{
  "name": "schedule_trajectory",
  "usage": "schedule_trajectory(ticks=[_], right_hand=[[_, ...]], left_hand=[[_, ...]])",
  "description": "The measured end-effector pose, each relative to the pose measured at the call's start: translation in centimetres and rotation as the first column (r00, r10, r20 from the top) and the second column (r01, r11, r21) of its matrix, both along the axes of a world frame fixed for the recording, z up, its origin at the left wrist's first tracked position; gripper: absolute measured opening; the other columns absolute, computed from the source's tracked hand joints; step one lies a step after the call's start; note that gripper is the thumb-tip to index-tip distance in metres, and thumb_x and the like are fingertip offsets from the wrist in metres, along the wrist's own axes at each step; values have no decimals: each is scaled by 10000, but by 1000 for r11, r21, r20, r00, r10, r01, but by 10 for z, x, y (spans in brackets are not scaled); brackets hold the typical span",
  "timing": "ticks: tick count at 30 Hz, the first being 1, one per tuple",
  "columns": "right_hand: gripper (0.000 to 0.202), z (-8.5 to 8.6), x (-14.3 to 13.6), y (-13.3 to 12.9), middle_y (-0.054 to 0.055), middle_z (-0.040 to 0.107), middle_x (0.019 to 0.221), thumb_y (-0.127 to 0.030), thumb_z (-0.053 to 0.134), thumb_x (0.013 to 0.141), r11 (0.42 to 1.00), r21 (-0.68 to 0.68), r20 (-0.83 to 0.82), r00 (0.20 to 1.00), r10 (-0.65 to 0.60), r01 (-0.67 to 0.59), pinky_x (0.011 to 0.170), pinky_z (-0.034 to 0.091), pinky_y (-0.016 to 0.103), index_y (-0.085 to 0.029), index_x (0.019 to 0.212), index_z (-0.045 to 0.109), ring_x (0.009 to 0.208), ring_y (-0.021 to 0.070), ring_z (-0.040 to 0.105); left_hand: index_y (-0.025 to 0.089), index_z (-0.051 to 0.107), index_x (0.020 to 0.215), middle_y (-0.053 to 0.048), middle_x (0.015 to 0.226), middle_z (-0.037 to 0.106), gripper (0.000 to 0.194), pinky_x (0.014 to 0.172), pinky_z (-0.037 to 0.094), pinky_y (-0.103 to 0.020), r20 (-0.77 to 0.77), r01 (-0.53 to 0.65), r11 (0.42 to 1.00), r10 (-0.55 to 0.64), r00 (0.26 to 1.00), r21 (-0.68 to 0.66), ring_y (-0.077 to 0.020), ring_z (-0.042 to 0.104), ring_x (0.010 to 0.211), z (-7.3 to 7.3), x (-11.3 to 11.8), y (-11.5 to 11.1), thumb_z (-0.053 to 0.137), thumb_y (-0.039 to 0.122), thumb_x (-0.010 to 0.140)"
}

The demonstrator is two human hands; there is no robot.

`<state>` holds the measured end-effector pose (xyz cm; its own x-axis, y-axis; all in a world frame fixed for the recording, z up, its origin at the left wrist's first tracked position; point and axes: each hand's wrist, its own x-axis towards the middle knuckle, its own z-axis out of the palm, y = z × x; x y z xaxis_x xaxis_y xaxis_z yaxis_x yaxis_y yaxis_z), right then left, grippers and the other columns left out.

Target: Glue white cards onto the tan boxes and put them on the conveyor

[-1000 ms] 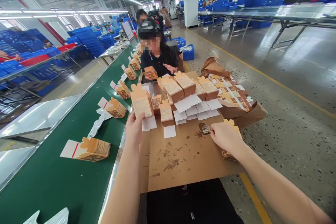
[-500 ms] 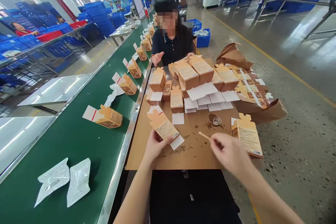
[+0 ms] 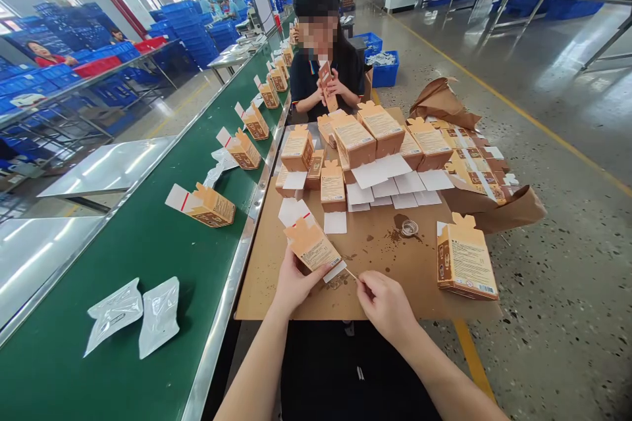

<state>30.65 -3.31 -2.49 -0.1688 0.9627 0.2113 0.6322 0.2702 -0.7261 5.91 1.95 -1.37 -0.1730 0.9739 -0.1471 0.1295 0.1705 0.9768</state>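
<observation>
My left hand (image 3: 295, 281) is closed around the lower side of an orange-and-brown carton (image 3: 316, 247), tilted above the cardboard sheet. White flaps stick out at both ends of it. Between the fingers of my right hand (image 3: 386, 302) is a thin pale stick (image 3: 351, 273), its tip at the carton's lower white flap; whether they touch I cannot tell. Beyond that hand, a small clear round dish (image 3: 409, 228) sits among dark wet spots on the cardboard sheet (image 3: 276, 276). Another carton (image 3: 467, 256) stands at the right edge.
Stacked cartons (image 3: 353, 138) with white flaps out lie across the table's far part. At left, a green conveyor belt (image 3: 148, 230) carries cartons and silver pouches (image 3: 158, 318). A co-worker (image 3: 316, 79) holds a carton opposite. Brown wrapping paper (image 3: 513, 210) lies at right.
My right hand has brought the stick leftward to the held carton's lower flap. Cartons and pouches on the belt have shifted away from me. The co-worker has raised a carton in both hands.
</observation>
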Motion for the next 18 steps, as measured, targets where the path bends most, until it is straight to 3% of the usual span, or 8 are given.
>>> schedule_trajectory(ticks=[5,9,11,15,18], right_hand=[[349,9,29,-27,-1,669,715,-271,522,1176,995,-14,-59,993,-97,97,621,510,310,-301,829,545,607,205,646],[375,10,34,-40,-5,667,694,-360,618,1176,988,-56,-171,974,-150,142,586,516,322,-302,805,615,584,207,622],[411,7,32,-42,-7,638,676,-414,631,1181,987,-65,-204,966,-159,148,557,500,324,-302,785,618,568,205,599],[434,-4,30,-45,-13,608,652,-451,612,1186,986,-28,-237,957,-165,163,511,483,322,-305,778,630,526,202,575],[417,-13,32,-49,-16,620,643,-466,635,1176,986,-10,-245,956,-164,166,498,495,325,-316,788,650,508,210,589]], left_hand=[[294,710,1310,-134,1295,904,694,1026,732,-507,-290,16,998,1,957,57,-397,903,1221,-17,5,-20,1051,546,760],[295,691,1332,-140,1308,890,660,989,732,-504,-394,67,997,-47,918,36,-408,898,1224,-26,6,-26,992,563,809],[294,682,1339,-144,1310,880,677,1000,732,-526,-425,19,998,9,905,63,-420,893,1225,-26,-1,-24,986,559,794],[306,640,1297,-148,1296,860,722,1090,725,-616,-514,-193,978,207,833,82,-472,870,1294,-14,-53,-17,1029,535,733],[313,575,1267,-134,1280,835,726,1134,715,-694,-605,-437,893,407,684,107,-501,848,1339,1,-111,-13,1020,531,736]])
